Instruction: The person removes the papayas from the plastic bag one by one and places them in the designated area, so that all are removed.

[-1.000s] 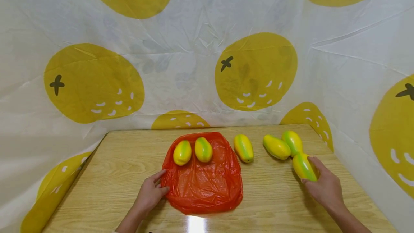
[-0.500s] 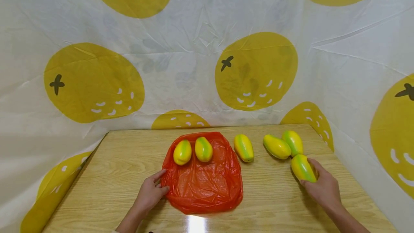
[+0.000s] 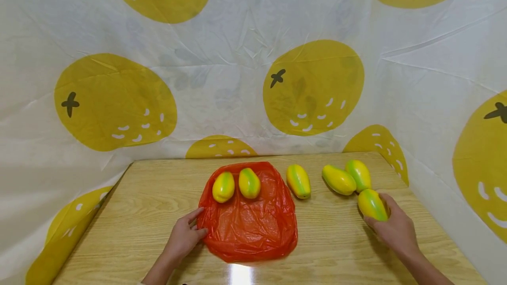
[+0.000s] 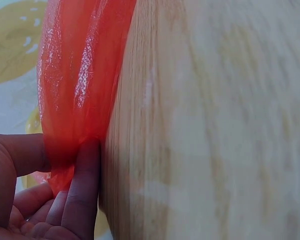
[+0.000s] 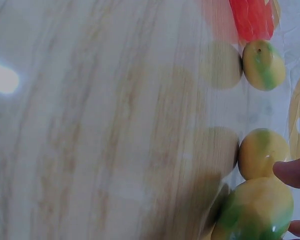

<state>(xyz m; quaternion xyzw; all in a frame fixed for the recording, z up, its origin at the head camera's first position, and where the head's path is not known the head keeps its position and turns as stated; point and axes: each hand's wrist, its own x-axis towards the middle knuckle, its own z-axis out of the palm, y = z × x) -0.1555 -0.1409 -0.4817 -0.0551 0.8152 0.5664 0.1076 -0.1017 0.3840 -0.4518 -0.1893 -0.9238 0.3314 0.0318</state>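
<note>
A red plastic bag [image 3: 253,228] lies spread on the wooden table, its left edge pinched between the thumb and fingers of my left hand [image 3: 185,234]. The left wrist view shows the gathered red film [image 4: 75,100] running down between those fingers. Two yellow-and-green papayas [image 3: 249,183] rest within the bag's outline at its far end. On the right, my right hand [image 3: 396,228] holds a papaya [image 3: 372,205] on the table, thumb on the near side, fingers on the right. In the right wrist view, that papaya [image 5: 255,210] partly covers another, and most of the hand is out of frame.
One papaya [image 3: 299,181] lies just right of the bag. Two more, a tapered papaya [image 3: 338,180] and a rounder papaya [image 3: 358,174], lie close together beyond my right hand. A fruit-print cloth [image 3: 222,91] hangs behind the wooden table [image 3: 158,197].
The papaya at my right hand turns slightly, its green stripe shifting, and the right thumb moves a little left. My left hand and the bag stay as they were.
</note>
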